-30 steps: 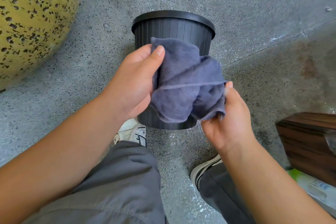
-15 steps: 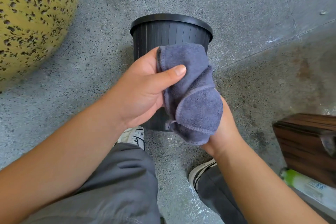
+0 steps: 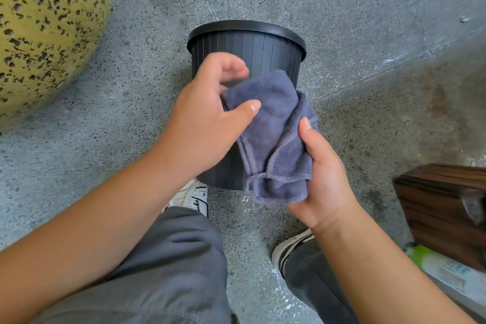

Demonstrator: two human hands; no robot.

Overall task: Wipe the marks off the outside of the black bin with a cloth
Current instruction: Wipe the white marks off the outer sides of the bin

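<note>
Both our hands, left hand (image 3: 207,118) and right hand (image 3: 324,179), grip a folded grey cloth (image 3: 273,137) above the upside-down black bin (image 3: 252,47) on the floor (image 3: 342,8). We judge folding is under way; next, pressing cloth to the bin's side.

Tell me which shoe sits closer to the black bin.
The white shoe on the left foot: it sits right at the base of the black bin. The dark shoe with the white sole on the right foot stands further back on the floor.
</note>
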